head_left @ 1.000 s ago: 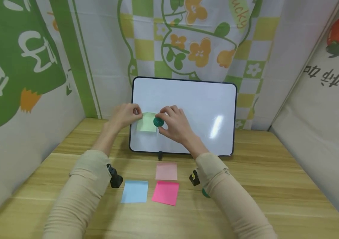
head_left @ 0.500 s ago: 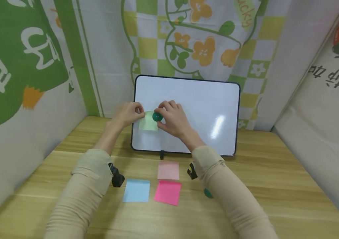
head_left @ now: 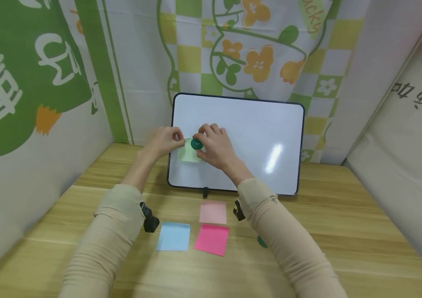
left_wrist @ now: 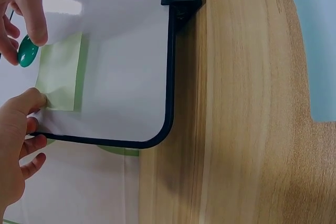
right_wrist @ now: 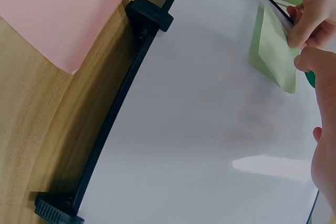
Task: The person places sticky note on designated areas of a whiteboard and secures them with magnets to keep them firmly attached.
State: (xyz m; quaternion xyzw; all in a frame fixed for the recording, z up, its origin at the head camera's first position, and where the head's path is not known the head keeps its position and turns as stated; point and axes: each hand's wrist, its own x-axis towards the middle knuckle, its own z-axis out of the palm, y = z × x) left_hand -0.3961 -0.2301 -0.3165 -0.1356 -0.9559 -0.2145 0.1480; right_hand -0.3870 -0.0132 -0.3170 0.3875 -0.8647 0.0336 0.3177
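Observation:
A pale green sticky note (head_left: 188, 155) lies on the left part of a black-framed whiteboard (head_left: 248, 140). My left hand (head_left: 163, 141) pinches the note's upper left corner near the board's edge. With thumb and fingers, my right hand (head_left: 216, 148) holds a round green magnet (head_left: 196, 144) at the note's upper right corner. In the left wrist view the green magnet (left_wrist: 27, 52) is tilted beside the note's top edge. The right wrist view shows the lower part of the sticky note (right_wrist: 276, 51) standing off the board, with a shadow beside it; most of the magnet is hidden there.
On the wooden table (head_left: 330, 248) lie a blue sticky note (head_left: 173, 236), a bright pink one (head_left: 212, 240) and a pale pink one (head_left: 213, 212). Another green round piece (head_left: 262, 241) is partly behind the right sleeve. Black feet (right_wrist: 149, 13) hold the whiteboard's lower edge.
My right hand has moved slightly up with the magnet, bringing it over the note's upper right corner. My left hand keeps its pinch. The whole view has shifted a little.

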